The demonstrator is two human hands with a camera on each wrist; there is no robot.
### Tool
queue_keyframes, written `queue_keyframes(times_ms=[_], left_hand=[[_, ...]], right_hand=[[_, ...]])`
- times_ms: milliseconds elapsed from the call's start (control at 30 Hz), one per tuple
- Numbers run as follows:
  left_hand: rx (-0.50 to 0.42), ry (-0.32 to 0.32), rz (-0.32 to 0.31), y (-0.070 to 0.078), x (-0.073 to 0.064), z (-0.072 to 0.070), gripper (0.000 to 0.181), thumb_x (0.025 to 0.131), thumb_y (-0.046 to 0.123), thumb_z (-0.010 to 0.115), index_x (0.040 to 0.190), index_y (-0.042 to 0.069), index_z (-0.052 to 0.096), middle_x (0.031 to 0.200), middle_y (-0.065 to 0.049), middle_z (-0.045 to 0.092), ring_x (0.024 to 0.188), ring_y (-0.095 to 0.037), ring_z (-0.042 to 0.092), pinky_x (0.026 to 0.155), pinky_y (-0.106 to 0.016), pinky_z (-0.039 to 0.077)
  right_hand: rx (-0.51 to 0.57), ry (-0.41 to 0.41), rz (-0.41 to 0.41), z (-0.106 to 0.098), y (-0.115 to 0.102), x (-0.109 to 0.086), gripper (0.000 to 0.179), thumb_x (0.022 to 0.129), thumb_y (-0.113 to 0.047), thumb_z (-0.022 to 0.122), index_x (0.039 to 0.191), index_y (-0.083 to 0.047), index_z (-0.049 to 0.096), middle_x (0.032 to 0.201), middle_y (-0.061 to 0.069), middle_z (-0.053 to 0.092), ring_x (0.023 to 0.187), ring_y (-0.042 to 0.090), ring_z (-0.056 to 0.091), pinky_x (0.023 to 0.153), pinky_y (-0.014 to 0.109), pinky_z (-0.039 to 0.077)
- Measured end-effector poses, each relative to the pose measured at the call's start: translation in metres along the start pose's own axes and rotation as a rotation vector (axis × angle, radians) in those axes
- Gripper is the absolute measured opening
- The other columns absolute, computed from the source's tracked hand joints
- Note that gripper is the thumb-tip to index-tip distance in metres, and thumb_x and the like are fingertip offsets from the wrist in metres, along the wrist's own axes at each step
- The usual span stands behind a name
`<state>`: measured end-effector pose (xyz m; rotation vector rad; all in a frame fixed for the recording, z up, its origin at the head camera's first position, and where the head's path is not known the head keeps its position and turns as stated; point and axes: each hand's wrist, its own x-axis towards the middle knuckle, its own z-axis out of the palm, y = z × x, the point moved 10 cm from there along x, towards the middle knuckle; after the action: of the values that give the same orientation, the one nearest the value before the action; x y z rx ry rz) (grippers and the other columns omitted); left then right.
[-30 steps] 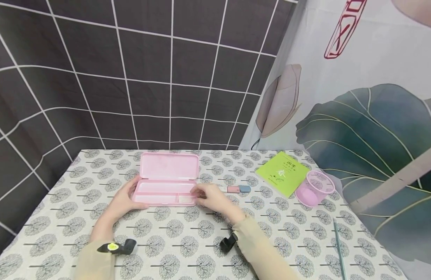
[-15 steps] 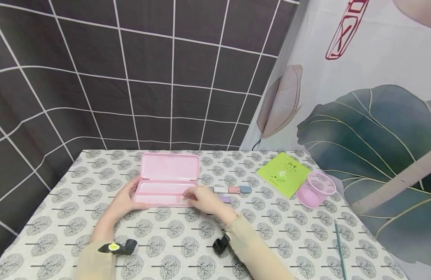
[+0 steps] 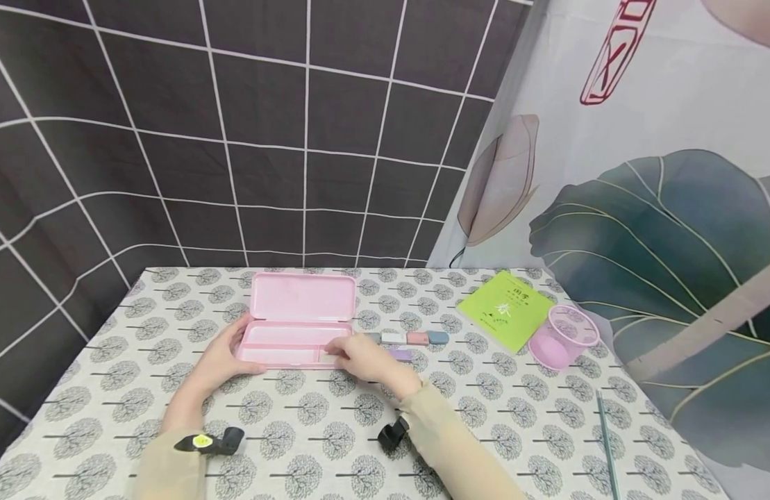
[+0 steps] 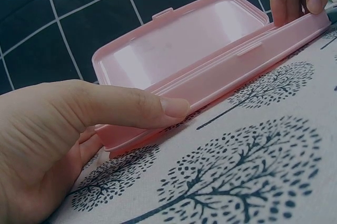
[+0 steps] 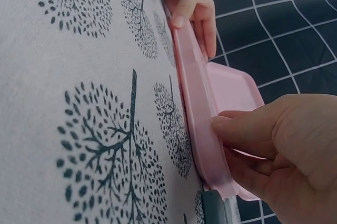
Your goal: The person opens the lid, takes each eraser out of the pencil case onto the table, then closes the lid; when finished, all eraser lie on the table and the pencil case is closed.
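A pink pencil case [image 3: 281, 355] lies with its lid [image 3: 303, 297] raised, showing one long compartment behind and smaller ones in front. My left hand [image 3: 219, 357] grips its left end, the thumb lying along the front wall in the left wrist view. My right hand [image 3: 369, 357] reaches into the small front-right compartment, fingers bent down inside. In the right wrist view, the right thumb [image 5: 224, 123] is at the front rim. A small cream-coloured piece [image 3: 325, 357] shows beside the right fingertips, mostly covered by the hand; I cannot tell whether they pinch it.
Right of the case lie small blocks in a row, white [image 3: 394, 338], pink [image 3: 417, 338] and blue [image 3: 438, 337], with a purple piece [image 3: 400, 355] in front. Farther right are a green book [image 3: 503, 309], a pink mesh cup [image 3: 556, 340] and a thin greenish rod [image 3: 606, 444].
My right hand has moved left from the case's right end to over the small compartment, covering most of the cream piece and uncovering the purple one. The left hand has stayed in place.
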<state>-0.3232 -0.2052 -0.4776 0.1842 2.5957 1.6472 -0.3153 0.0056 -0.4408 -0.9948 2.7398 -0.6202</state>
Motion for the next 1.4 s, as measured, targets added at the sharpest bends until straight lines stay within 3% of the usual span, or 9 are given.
queue_keyframes(times_ms=[533, 900, 1400], left_hand=[[0.009, 0.001, -0.009, -0.0004, 0.0, -0.0008, 0.121, 0.062, 0.014, 0.089, 0.153, -0.007, 0.012, 0.159, -0.031, 0.015, 0.144, -0.05, 0.021, 0.12, -0.056, 0.023], [0.008, 0.002, -0.003, 0.0003, -0.0005, -0.0008, 0.12, 0.062, 0.013, 0.089, 0.153, -0.007, 0.013, 0.159, -0.03, 0.015, 0.144, -0.05, 0.021, 0.12, -0.056, 0.023], [-0.003, -0.002, -0.009, 0.0003, -0.0005, 0.0, 0.12, 0.062, 0.012, 0.089, 0.153, -0.007, 0.012, 0.159, -0.031, 0.015, 0.144, -0.05, 0.021, 0.12, -0.055, 0.022]], right_hand=[[0.072, 0.022, -0.006, -0.0032, 0.0007, 0.0039, 0.029, 0.089, -0.003, 0.064, 0.118, -0.006, 0.063, 0.11, 0.005, 0.072, 0.104, 0.017, 0.067, 0.095, 0.022, 0.055], [-0.007, -0.021, 0.0, 0.0007, 0.0013, 0.0023, 0.029, 0.092, -0.01, 0.063, 0.12, -0.008, 0.068, 0.116, 0.004, 0.072, 0.109, 0.016, 0.067, 0.101, 0.025, 0.053], [0.012, -0.029, 0.017, 0.0002, -0.0008, 0.0019, 0.029, 0.092, -0.009, 0.063, 0.121, -0.008, 0.066, 0.113, 0.005, 0.073, 0.106, 0.016, 0.068, 0.097, 0.022, 0.054]])
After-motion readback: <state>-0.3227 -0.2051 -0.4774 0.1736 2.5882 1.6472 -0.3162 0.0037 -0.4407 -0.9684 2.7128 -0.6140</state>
